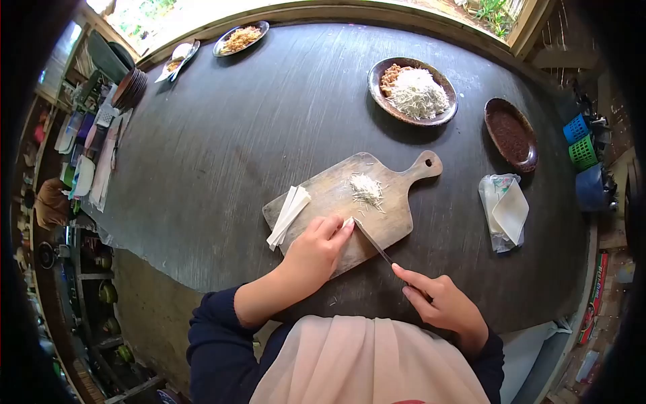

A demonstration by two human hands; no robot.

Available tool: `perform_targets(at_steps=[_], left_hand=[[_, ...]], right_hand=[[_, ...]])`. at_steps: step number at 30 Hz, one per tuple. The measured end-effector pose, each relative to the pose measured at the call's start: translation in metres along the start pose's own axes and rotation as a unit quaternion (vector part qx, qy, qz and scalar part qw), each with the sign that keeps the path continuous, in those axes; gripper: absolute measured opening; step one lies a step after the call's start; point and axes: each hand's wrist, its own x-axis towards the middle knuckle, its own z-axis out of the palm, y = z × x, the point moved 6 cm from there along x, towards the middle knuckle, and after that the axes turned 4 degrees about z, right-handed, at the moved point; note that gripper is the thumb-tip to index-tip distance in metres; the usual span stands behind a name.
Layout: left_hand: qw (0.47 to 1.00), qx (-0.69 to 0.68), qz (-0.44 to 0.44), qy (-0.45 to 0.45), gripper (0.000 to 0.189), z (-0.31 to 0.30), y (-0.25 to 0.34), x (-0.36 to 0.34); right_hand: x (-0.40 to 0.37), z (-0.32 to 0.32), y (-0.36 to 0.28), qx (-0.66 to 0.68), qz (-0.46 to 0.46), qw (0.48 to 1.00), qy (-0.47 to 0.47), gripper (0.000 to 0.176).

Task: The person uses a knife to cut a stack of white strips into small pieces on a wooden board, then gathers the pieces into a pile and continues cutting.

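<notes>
My left hand [315, 250] presses a white strip [348, 223] onto the wooden cutting board [330, 180], its fingers closed around it and hiding most of it. My right hand [441, 304] grips a knife [374, 243] by the handle. The blade slants across the board's near edge, its tip right beside my left fingertips. Behind the tip lies a small pile of thin white shreds [366, 190]. Several long, pale, flat strips [289, 214] rest at the board's left end.
A plate [372, 92] at the back holds white shreds and brown pieces. To the right are an empty-looking brown oval dish [509, 133] and a folded white sheet [509, 214] on plastic packaging. Another filled plate [264, 29] stands far left, near stacked brown dishes [129, 87].
</notes>
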Motion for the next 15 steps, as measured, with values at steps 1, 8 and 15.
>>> perform_targets(at_steps=[1,8,15], left_hand=[[1.0,0.002,0.005,0.004,0.038,-0.001,0.0,0.0],[1.0,-0.012,0.003,0.015,0.037,0.003,0.005,0.001],[1.0,0.002,0.0,0.012,0.037,0.0,0.001,0.0]], right_hand=[[0.001,0.001,0.0,0.009,-0.005,1.0,0.005,0.044],[-0.004,-0.002,0.004,0.037,0.016,0.999,-0.012,0.044],[0.003,0.003,0.005,0.034,0.02,0.999,-0.015,0.044]])
